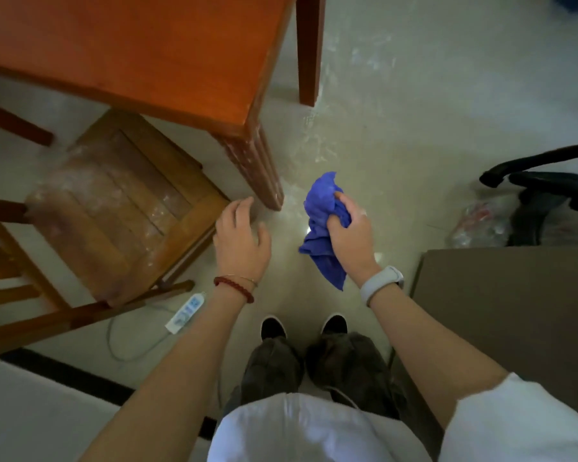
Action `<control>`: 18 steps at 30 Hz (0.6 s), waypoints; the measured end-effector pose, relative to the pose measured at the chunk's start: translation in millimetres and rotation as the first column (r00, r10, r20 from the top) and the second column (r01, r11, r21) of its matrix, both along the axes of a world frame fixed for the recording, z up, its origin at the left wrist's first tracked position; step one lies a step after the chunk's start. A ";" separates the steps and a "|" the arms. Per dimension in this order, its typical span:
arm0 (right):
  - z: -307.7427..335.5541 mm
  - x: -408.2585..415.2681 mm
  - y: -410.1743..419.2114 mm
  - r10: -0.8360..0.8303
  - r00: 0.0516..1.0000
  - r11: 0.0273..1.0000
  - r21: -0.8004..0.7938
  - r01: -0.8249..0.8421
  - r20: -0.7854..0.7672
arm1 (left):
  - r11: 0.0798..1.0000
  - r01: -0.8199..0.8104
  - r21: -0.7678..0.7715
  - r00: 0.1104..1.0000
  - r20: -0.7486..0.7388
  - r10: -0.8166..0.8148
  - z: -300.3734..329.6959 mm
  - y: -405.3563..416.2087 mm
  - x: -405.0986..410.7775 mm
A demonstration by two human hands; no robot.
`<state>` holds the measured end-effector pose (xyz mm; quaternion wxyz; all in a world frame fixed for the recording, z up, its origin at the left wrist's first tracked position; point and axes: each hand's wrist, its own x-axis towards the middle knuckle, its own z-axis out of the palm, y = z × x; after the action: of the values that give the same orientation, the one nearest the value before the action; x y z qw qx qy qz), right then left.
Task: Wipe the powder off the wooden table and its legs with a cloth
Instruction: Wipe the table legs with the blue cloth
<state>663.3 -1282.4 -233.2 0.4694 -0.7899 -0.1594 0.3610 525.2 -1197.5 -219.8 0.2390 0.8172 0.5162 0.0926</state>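
Observation:
The reddish wooden table (141,51) fills the upper left. Its near leg (256,168) runs down to the floor and shows white powder streaks; a second leg (309,51) stands further back. My right hand (351,235) is shut on a bunched blue cloth (321,211), held in the air right of the near leg, not touching it. My left hand (241,238) hangs open with fingers spread, just below and left of that leg's foot, holding nothing.
A wooden chair (114,208) with a powder-dusted seat stands left of the leg. A white power strip (186,311) and its cable lie on the floor. A brown cabinet top (514,311), a black office chair (544,191) and a plastic bag (481,225) are at the right. Powder smears the floor.

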 end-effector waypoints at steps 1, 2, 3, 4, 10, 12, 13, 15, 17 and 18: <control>-3.9 -0.8 8.2 -0.003 1.000 0.999 0.036 0.003 0.013 | 0.999 -0.032 0.003 0.999 0.040 0.032 -7.4 9.0 1.9; -7.3 -1.4 17.8 -0.004 0.999 0.997 0.079 0.002 0.033 | 0.998 -0.060 0.001 0.994 0.087 0.059 -15.7 18.9 4.7; -10.1 -2.1 28.0 -0.008 0.998 0.992 0.129 0.000 0.062 | 0.997 -0.078 0.003 0.986 0.146 0.076 -23.4 29.1 8.0; -11.3 -2.7 38.5 -0.019 0.995 0.983 0.185 0.001 0.093 | 0.996 -0.092 0.012 0.972 0.216 0.087 -30.7 39.6 11.8; -13.1 -3.8 111.5 -0.189 0.955 0.796 0.605 0.012 0.229 | 0.988 -0.151 -0.025 0.787 0.602 0.135 -56.9 92.5 27.4; -14.6 -8.2 131.2 -0.280 0.927 0.672 0.740 0.003 0.251 | 0.996 -0.087 0.036 0.730 0.683 0.039 -67.5 104.6 25.1; -19.1 -12.1 140.1 -0.317 0.907 0.623 0.782 -0.021 0.276 | 0.995 -0.064 0.073 0.705 0.709 -0.007 -73.3 110.6 23.2; -40.7 -22.8 156.3 -0.369 0.859 0.582 0.809 -0.085 0.356 | 0.989 -0.030 0.148 0.674 0.734 -0.090 -87.5 121.8 18.7; -80.1 -28.7 167.5 -0.377 0.835 0.625 0.775 -0.090 0.401 | 0.979 0.012 0.205 0.653 0.740 -0.163 -98.0 129.5 16.7; -103.9 -27.1 168.5 -0.334 0.851 0.694 0.717 -0.069 0.405 | 0.975 0.029 0.222 0.646 0.740 -0.188 -102.8 131.8 16.5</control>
<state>636.2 -1113.9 -337.1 0.7025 -0.6234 -0.3429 0.0148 541.7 -1065.6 -322.6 0.3586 0.7525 0.3082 0.4585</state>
